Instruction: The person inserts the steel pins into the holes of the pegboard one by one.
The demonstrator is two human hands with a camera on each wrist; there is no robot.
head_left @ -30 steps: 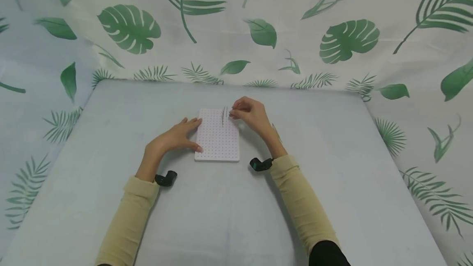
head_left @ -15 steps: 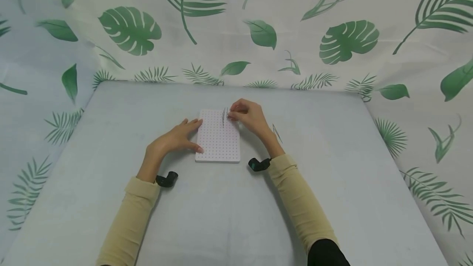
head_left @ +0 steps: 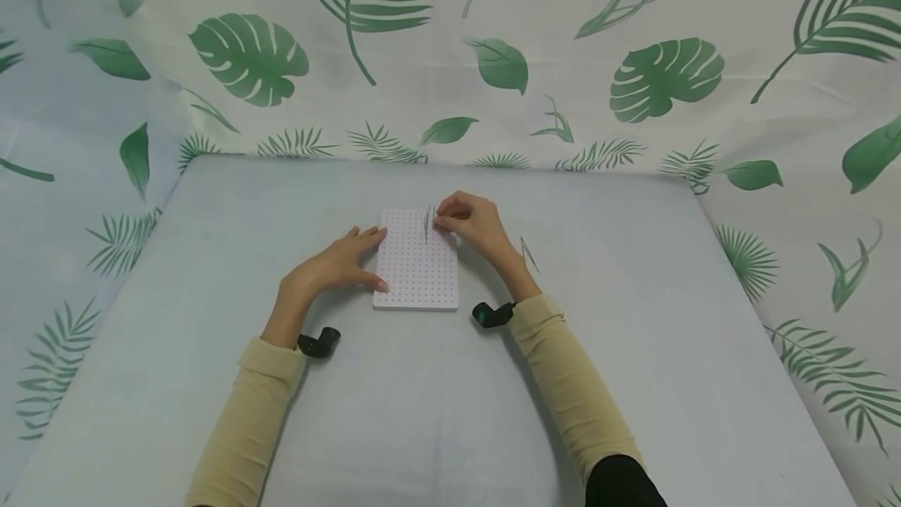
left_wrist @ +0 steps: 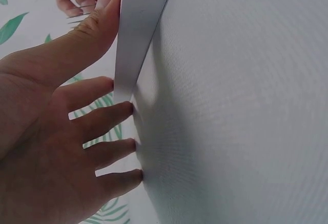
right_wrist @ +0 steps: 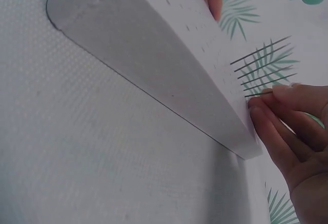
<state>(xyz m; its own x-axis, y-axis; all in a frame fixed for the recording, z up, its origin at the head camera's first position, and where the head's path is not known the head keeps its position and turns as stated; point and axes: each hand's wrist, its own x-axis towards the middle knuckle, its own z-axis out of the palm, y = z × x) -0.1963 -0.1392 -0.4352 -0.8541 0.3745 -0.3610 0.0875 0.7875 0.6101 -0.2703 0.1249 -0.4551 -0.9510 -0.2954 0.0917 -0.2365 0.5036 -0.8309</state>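
A white board with rows of small holes lies on the table. Several thin dark metal pins stand in it near its far right part. My right hand is at the far right edge, with thumb and fingertips pinching another thin metal pin, whose lower tip is at the board's surface. Along the left side, my left hand rests with fingers spread, its thumb on the board's top near the edge. In the left wrist view the left fingertips touch the table and the board's side.
A few loose pins lie on the white table, just right of the right wrist. Black wrist cameras sit on both arms. Behind the table hangs a leaf-printed cloth.
The right hand has moved slightly left and down onto the board's far right part with its pin, then stayed nearly still. The loose pins show more fully. The left hand keeps its place.
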